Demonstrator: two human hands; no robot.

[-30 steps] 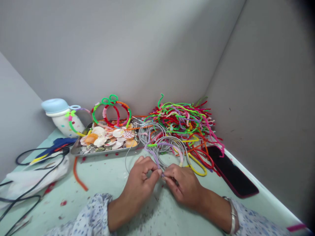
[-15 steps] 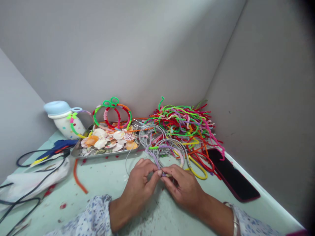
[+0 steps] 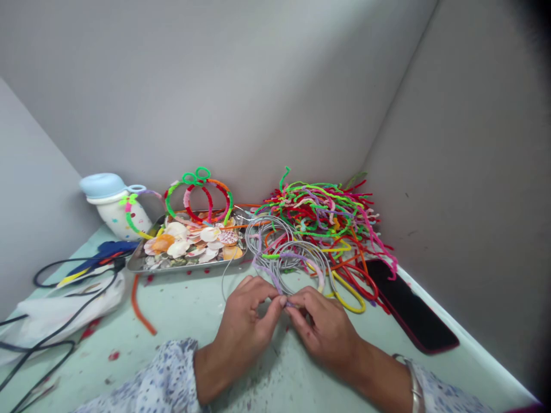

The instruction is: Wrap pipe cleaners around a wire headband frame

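Observation:
My left hand (image 3: 245, 324) and my right hand (image 3: 322, 327) meet at their fingertips low in the middle of the view. Both pinch the near end of a lilac pipe cleaner (image 3: 269, 275) that winds round a grey wire hoop (image 3: 301, 258) lying on the pale green table (image 3: 185, 321). The fingers of both hands are closed on it. Behind the hoop lie more grey wire hoops (image 3: 267, 232) and a big heap of coloured pipe cleaners (image 3: 322, 212).
A metal tray of seashells (image 3: 189, 246) sits at the back left with wrapped coloured hoops (image 3: 198, 192) leaning behind it. Left of it stand a white and blue jug (image 3: 114, 203), a glue gun (image 3: 99, 255) with black cables, and a white bag (image 3: 55, 312). A dark phone (image 3: 408, 310) lies at the right. An orange pipe cleaner (image 3: 140, 307) lies loose.
Both hands stay pinched together on the lilac pipe cleaner, with only small finger movements. The view has shifted slightly.

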